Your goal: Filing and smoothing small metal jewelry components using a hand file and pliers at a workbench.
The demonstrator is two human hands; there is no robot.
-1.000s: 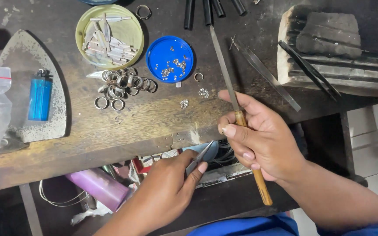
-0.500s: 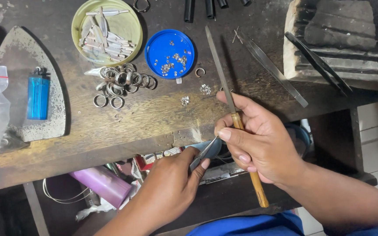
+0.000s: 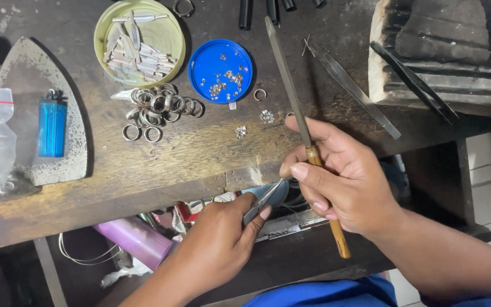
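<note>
Wood-handled long grey metal file (image 3: 291, 91) clamped in right hand (image 3: 342, 182), blade running up and away over the scarred wooden bench edge (image 3: 143, 170) | left hand (image 3: 223, 239) pinches slim steel tweezers (image 3: 263, 200) just below that edge, tips aimed up-right at the file | workpiece too small to see

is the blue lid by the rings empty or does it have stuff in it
Not empty. The blue lid lies open side up on the workbench, with small silvery bits scattered across its middle.
</note>
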